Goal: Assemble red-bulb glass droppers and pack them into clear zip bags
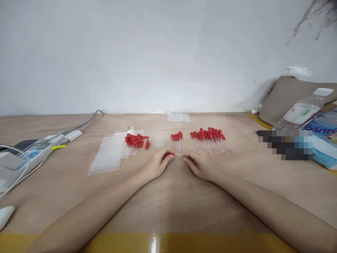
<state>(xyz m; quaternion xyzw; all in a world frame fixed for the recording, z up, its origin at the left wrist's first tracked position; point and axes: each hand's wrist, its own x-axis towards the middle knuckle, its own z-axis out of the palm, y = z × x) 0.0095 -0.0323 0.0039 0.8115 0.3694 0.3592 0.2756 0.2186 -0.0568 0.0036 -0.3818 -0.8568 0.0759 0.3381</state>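
Note:
My left hand [158,163] pinches a red rubber bulb [170,154] between thumb and fingers. Opposite it, my right hand [198,163] grips a thin clear glass tube [179,155], whose left end meets the bulb; how far it goes in cannot be made out. Just behind my left hand lies a row of bare glass tubes [160,140], with a heap of loose red bulbs [135,140] to their left. A few droppers with red bulbs [177,136] lie behind the gap between my hands. Farther right is a larger group of droppers [209,135].
Clear zip bags [106,154] lie left of the bulbs, and another small bag [178,117] rests by the wall. A power strip [34,151] with cables is at the left. On the right stand a plastic bottle [300,110], a grey bin [276,98] and a blue packet [322,151].

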